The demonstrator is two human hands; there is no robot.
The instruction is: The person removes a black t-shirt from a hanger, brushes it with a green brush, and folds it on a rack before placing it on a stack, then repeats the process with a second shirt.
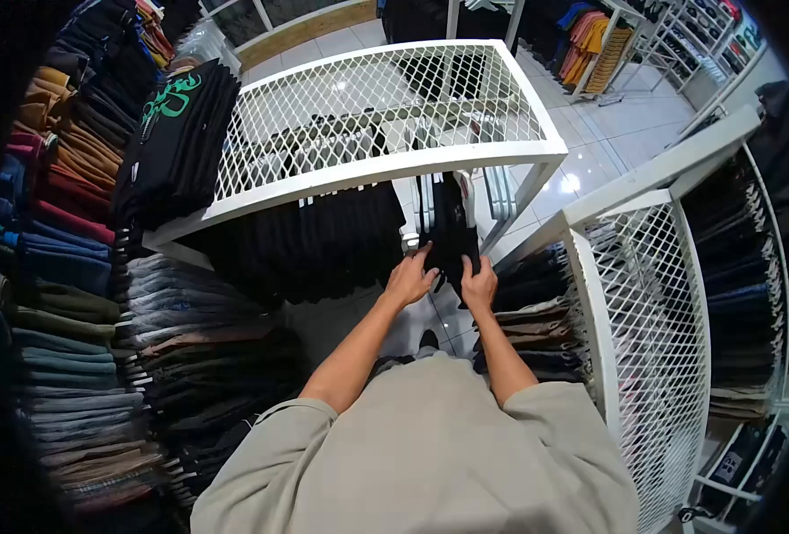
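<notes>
A black garment (449,218) hangs from the rack in front of me, near its right end. At its lower left side is my left hand (410,278), index finger and thumb closing on the dark fabric. My right hand (478,283) grips the garment's right edge, thumb in front and the other fingers partly hidden behind. The cloth spans the space between both hands. To the left, a dense row of black garments (323,236) hangs on the same rack. White hangers (500,191) show just right of the held garment.
White mesh tops the rack (359,169), with folded black shirts (181,133) stacked at its left. Colourful folded clothes (74,267) fill the left side. A second mesh-topped rack (653,338) stands close on my right. Tiled floor (581,169) shows beyond.
</notes>
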